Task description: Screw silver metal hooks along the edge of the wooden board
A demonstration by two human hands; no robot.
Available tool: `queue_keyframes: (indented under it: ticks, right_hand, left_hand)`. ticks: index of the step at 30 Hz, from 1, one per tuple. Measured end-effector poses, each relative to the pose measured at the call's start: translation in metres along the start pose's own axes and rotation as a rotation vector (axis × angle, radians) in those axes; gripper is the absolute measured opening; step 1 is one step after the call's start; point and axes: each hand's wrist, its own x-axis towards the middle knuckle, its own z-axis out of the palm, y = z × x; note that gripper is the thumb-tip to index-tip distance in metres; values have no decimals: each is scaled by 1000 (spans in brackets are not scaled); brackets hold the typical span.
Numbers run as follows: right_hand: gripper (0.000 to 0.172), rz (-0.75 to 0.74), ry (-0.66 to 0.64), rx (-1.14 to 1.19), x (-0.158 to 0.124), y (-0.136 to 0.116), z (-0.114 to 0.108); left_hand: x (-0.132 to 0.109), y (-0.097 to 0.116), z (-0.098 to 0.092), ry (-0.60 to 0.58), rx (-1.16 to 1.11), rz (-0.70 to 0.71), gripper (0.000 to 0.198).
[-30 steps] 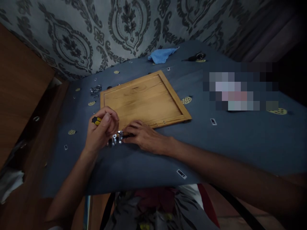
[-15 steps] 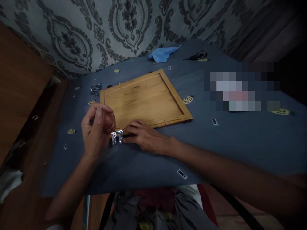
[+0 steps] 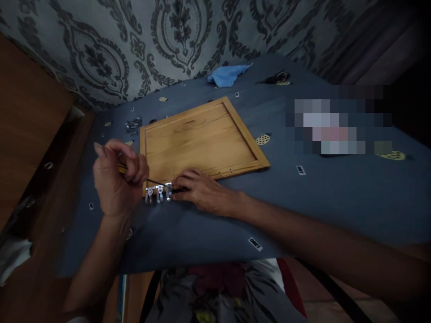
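A framed wooden board [image 3: 198, 139] lies on the blue cloth, its near edge towards me. Several shiny metal hooks [image 3: 160, 192] sit in a row at the left end of that edge. My left hand [image 3: 117, 179] is closed around the yellow handle of a screwdriver [image 3: 121, 168]. Its thin dark shaft points right, with the tip at the rightmost hook. My right hand [image 3: 205, 190] rests on the board's near edge, fingers closed at that same hook and partly covering it. Small dark holes show in the edge to the right of these fingers.
Behind the board's left corner lies a small pile of metal pieces [image 3: 134, 125]. A blue cloth [image 3: 228, 75] and a dark object [image 3: 278, 77] lie near the patterned wall. Wooden furniture [image 3: 30, 130] stands at the left. A blurred-out patch covers something on the right.
My left hand has shifted left and turned, uncovering the screwdriver's handle and shaft and another hook at the left. My right hand and the board have stayed put.
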Motion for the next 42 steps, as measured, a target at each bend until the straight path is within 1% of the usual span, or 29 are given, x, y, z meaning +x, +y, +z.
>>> queue_keyframes:
  ticks: [1, 3, 6, 8, 12, 16, 22, 27, 31, 35, 39, 42]
  right_hand:
    - [30, 0, 4, 2, 0, 0, 0]
    - [30, 2, 8, 3, 0, 0, 1]
    - [30, 3, 11, 4, 0, 0, 1]
    - [29, 3, 11, 8, 0, 0, 1]
    - [30, 7, -7, 9, 0, -1, -2]
    - [34, 11, -17, 14, 0, 0, -2]
    - [31, 13, -8, 2, 0, 0, 0]
    - [32, 13, -13, -3, 0, 1, 1]
    - [32, 10, -5, -8, 0, 1, 2]
    - [29, 8, 6, -28, 0, 1, 2]
    - [29, 5, 3, -19, 0, 0, 1]
    - [29, 4, 8, -12, 1, -1, 1]
  left_hand:
    - [0, 2, 0, 33, 3, 9, 44]
    - [0, 6, -1, 47, 12, 20, 39]
    - [-2, 8, -2, -9, 23, 21, 33]
    - [-4, 8, -1, -23, 31, -6, 30]
    - [-9, 6, 2, 18, 28, -55, 32]
    - [-9, 2, 3, 33, 15, -29, 40]
    - [-10, -3, 3, 4, 29, -59, 40]
    - [-12, -8, 1, -11, 30, -29, 42]
    - [-13, -11, 0, -10, 28, -4, 37]
    - [-17, -12, 0, -15, 111, 44, 35]
    - [-20, -12, 1, -39, 181, 74, 34]
    - [-19, -13, 3, -36, 128, 61, 35]
